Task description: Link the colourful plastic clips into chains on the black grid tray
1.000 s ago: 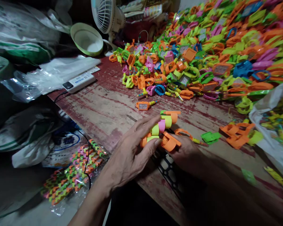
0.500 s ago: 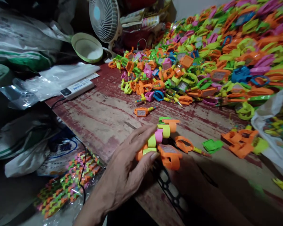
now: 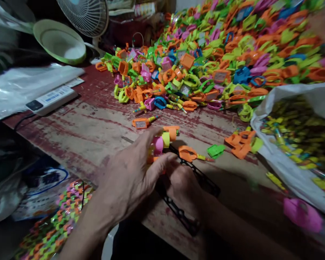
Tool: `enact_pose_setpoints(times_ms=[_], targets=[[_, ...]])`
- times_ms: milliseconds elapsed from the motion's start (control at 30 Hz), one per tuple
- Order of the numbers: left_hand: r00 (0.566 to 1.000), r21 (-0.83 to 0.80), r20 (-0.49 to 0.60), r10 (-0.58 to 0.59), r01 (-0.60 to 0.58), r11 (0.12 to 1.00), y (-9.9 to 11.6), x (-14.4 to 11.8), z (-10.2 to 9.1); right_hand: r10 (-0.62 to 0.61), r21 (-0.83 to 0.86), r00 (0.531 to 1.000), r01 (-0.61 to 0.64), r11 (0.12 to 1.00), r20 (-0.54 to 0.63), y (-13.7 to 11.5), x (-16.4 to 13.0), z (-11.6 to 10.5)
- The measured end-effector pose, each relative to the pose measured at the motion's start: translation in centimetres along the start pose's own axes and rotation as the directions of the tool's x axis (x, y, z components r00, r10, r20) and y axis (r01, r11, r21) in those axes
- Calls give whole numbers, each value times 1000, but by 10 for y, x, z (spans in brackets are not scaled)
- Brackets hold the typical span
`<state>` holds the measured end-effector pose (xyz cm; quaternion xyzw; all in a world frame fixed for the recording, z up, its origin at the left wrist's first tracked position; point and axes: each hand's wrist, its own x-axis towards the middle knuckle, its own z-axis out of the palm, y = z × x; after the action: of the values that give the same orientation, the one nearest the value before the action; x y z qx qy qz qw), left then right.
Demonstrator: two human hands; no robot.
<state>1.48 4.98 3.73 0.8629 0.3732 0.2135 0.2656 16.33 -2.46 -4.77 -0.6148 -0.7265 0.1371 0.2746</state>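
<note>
My left hand (image 3: 132, 173) curls around a row of plastic toy watches (image 3: 159, 144) in pink, yellow and orange, its fingers over the far side and its thumb on the near side. Against that thumb is my right hand (image 3: 184, 180), closed, its fingertips mostly hidden at the near end of the row. A black slotted frame (image 3: 206, 182) lies under both hands. Just beyond the right hand rests an orange toy watch (image 3: 187, 154) with a yellow-wrapped stick. Another orange toy watch (image 3: 141, 123) lies farther back.
A large heap of toy watches (image 3: 206, 68) covers the back. At right stand a white sack (image 3: 262, 104) of yellow-wrapped pieces, a green piece (image 3: 216, 151) and orange pieces (image 3: 241, 144). A power strip (image 3: 54, 99), bowl (image 3: 81, 54) and fan (image 3: 83, 16) are at left.
My view has swung right. My right hand has come up to the left thumb, and the orange toy watch that showed there is now mostly covered. A pink piece has come into view at lower right.
</note>
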Motion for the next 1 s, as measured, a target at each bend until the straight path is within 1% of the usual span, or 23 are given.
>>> enact_pose_setpoints(times_ms=[33,100,167,200,233,300,333,400,467,533,600,633,700,733,767,867,933,1000], targets=[[1000,2,30,-9,9,1000,1,1,2,-13,21,1000,14,1000,-27,1,-2,-9],[998,13,55,-16,16,1000,0,1,6,-7,-9,990,6,1000,-143,8,-9,-31],[999,14,38,-1,1,1000,0,-1,6,39,-169,959,-89,982,-281,21,-19,-52],[999,13,33,1,-2,1000,-1,-1,5,51,-270,948,-140,953,-313,30,-23,-60],[999,12,36,1,-1,1000,-1,-1,4,45,-366,948,-165,916,-314,40,-27,-65],[999,3,51,-10,10,1000,0,-1,1,18,-503,968,-146,852,-251,57,-33,-67],[998,-7,60,-16,16,1000,0,0,0,7,-537,976,-127,834,-219,63,-34,-66],[997,-27,73,-18,20,999,1,0,-1,4,-551,980,-115,827,-198,71,-35,-63],[996,-31,83,-26,28,999,1,0,-2,36,-496,979,-134,858,-202,71,-33,-63],[996,-21,89,-21,23,1000,2,-2,-1,103,-377,972,-178,909,-211,64,-29,-66],[996,-14,87,3,-2,1000,2,-3,-1,220,-176,952,-259,950,-212,50,-23,-68],[997,-14,81,13,-12,1000,2,-4,-1,276,-57,943,-291,955,-188,42,-20,-66],[998,-17,62,14,-13,1000,2,-5,0,324,145,939,-307,941,-113,29,-13,-56],[998,-22,53,16,-15,1000,2,-5,0,325,205,941,-301,931,-97,24,-11,-49],[999,-29,48,23,-22,999,1,-5,0,322,228,941,-293,928,-102,21,-8,-40],[998,-38,45,52,-51,998,0,-4,0,295,182,935,-261,948,-196,25,-5,-18],[998,-36,39,54,-53,998,-1,-4,1,224,162,947,-190,968,-230,32,-5,-11],[998,-34,37,59,-57,998,0,-4,1,115,185,972,-77,980,-205,36,-6,-11]])
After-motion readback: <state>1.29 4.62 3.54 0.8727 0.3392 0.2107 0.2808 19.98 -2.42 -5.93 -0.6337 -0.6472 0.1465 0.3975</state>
